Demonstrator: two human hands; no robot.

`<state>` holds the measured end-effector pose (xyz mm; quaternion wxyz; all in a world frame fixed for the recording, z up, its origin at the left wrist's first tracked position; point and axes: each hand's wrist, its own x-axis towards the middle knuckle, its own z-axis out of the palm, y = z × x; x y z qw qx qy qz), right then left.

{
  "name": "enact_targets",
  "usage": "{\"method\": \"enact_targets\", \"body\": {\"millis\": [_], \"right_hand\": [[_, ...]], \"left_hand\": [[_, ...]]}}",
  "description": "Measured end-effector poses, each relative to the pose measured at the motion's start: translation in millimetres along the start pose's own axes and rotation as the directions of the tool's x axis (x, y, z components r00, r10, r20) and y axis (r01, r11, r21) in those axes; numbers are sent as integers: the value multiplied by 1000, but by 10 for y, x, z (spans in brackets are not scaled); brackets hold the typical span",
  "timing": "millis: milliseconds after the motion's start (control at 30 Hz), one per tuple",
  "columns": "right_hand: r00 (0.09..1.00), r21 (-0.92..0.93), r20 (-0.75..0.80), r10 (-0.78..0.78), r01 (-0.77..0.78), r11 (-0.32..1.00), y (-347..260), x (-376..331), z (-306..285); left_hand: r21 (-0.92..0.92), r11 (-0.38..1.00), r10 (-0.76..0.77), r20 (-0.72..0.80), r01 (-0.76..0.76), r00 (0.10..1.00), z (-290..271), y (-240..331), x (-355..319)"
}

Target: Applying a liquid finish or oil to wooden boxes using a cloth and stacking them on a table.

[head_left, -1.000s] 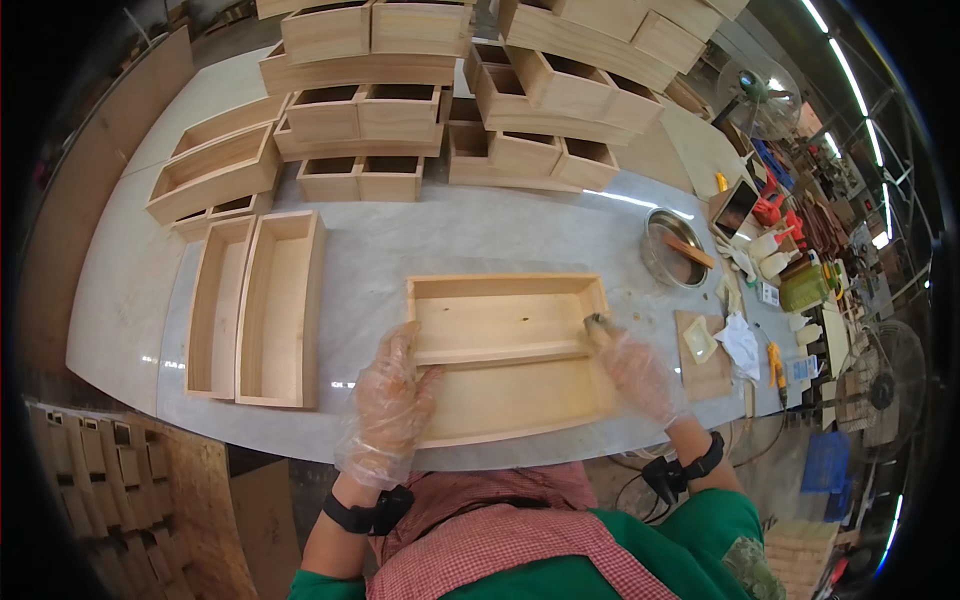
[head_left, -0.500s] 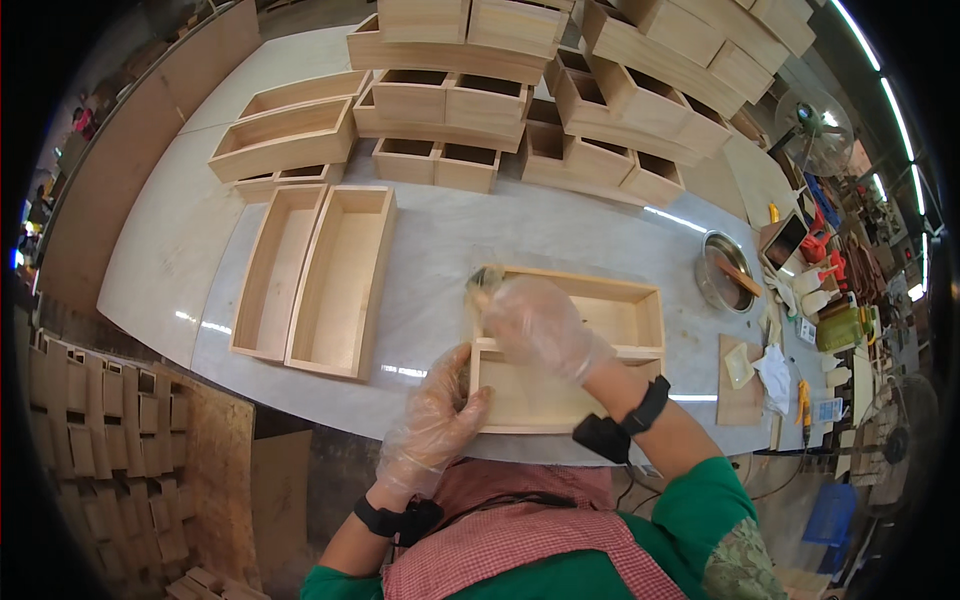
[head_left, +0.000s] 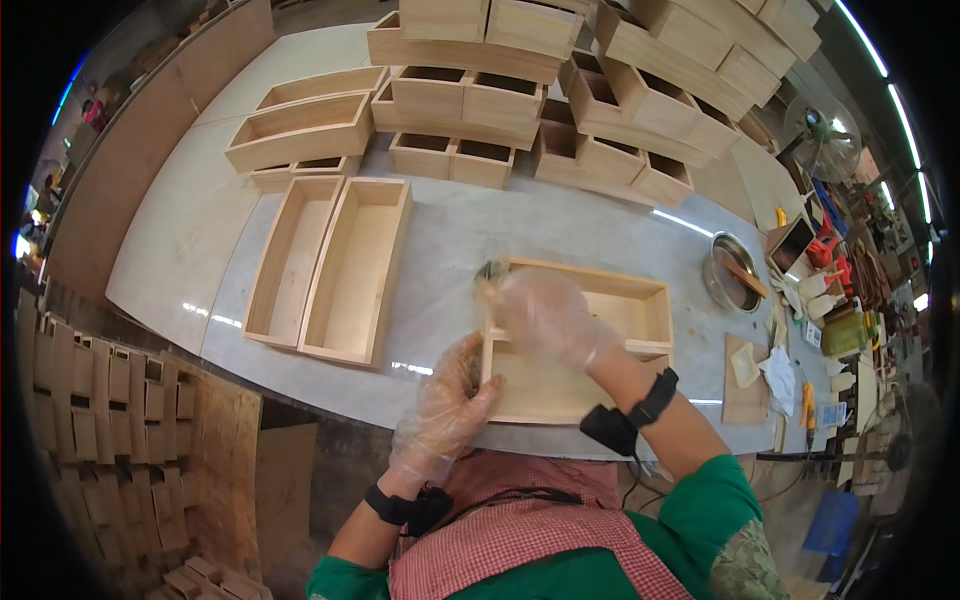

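Note:
Two shallow wooden boxes lie side by side in front of me, a far box [head_left: 625, 305] and a near box [head_left: 535, 390]. My left hand [head_left: 450, 405], in a clear plastic glove, grips the left end of the near box, thumb on its rim. Also gloved, my right hand [head_left: 550, 315] is closed over the left end of the far box and blurred by motion. A dark, smeared thing [head_left: 490, 275] shows at its fingertips; I cannot make out its kind. The right hand and forearm cover part of both boxes.
Two long boxes [head_left: 350, 270] lie to the left on the grey table [head_left: 450, 225]. Stacked wooden boxes [head_left: 450, 160] stand at the back. A metal bowl [head_left: 722, 290] holding a wooden-handled tool sits right, near a white cloth [head_left: 778, 375] and an orange-handled tool [head_left: 808, 405].
The whole scene has shifted slightly right and up in the picture. Both hands stay at the left ends of the boxes, the right one still blurred.

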<state>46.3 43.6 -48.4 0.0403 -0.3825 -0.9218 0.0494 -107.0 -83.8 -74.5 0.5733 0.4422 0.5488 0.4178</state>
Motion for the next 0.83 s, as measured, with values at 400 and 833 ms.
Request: {"method": "enact_targets", "body": {"millis": [400, 833], "right_hand": [[981, 118, -177, -75, 97, 988, 371, -1344, 113], [928, 394, -350, -125, 267, 880, 327, -1129, 377]], "left_hand": [[116, 993, 7, -77, 2, 997, 61, -51, 15], [224, 972, 85, -27, -77, 996, 56, -124, 41]]}}
